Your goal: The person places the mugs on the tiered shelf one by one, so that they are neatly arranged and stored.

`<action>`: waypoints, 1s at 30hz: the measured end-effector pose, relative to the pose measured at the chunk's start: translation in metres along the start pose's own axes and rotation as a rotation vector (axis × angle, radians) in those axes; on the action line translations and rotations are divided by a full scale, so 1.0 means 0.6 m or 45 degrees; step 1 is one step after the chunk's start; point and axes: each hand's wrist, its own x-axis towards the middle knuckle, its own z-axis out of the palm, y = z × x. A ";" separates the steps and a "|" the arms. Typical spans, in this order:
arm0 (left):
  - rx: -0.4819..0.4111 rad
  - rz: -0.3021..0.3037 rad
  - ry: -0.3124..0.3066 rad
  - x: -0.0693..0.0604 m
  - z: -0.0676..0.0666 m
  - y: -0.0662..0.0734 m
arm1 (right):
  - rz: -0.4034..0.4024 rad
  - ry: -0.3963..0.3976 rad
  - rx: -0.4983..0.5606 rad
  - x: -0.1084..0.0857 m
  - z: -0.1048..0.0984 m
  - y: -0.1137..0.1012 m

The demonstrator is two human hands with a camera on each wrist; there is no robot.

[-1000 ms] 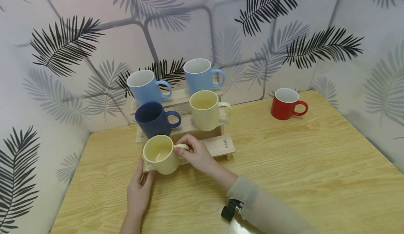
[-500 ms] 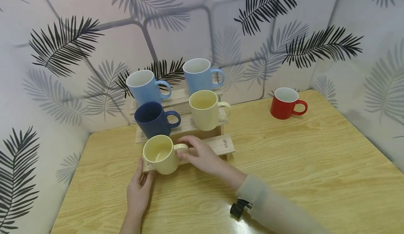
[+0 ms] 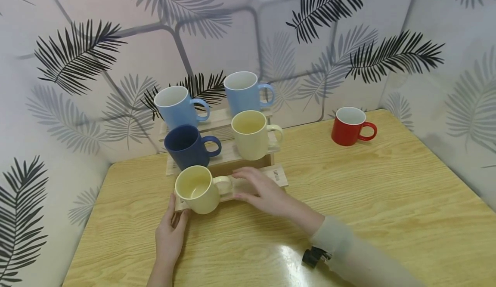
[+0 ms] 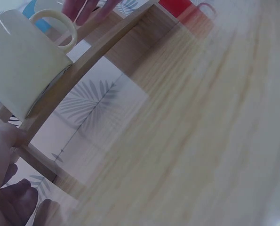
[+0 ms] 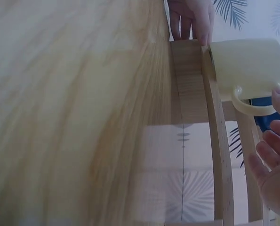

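Observation:
A pale yellow mug [image 3: 205, 199] stands upright on the left part of the lowest step of a three-tier wooden rack [image 3: 280, 176], its handle pointing right. My left hand [image 3: 169, 237] holds the left end of that step, thumb at the front edge and fingers at the side; in the left wrist view the thumb presses the wood just below the mug. Just right of the mug's handle hovers my right hand [image 3: 267, 194], fingers extended and holding nothing. The right wrist view shows its spread fingers beside the handle [image 5: 255, 110], with the thumb overlapping the mug in view.
On the middle step are a dark blue mug [image 3: 190, 151] and another yellow mug [image 3: 252, 140]. Two light blue mugs, the left one [image 3: 178, 110] and the right one [image 3: 243, 95], occupy the top step. A red mug [image 3: 346, 130] stands at the table's back right, near the wall.
My right hand has let go of the front yellow mug's handle, spread its fingers and drawn back to the right. The mug and my left hand have stayed in place.

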 end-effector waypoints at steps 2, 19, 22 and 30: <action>0.001 -0.010 -0.001 0.001 0.000 -0.001 | 0.001 -0.023 -0.013 -0.008 -0.009 0.003; 0.039 -0.011 0.002 0.003 -0.002 -0.002 | 0.076 -0.026 -0.042 -0.075 -0.084 0.056; 0.052 0.014 0.014 0.002 -0.002 -0.002 | 0.083 -0.013 -0.092 -0.086 -0.098 0.071; 0.046 -0.004 0.006 0.000 -0.001 0.004 | 0.041 0.079 -0.333 -0.113 -0.153 0.121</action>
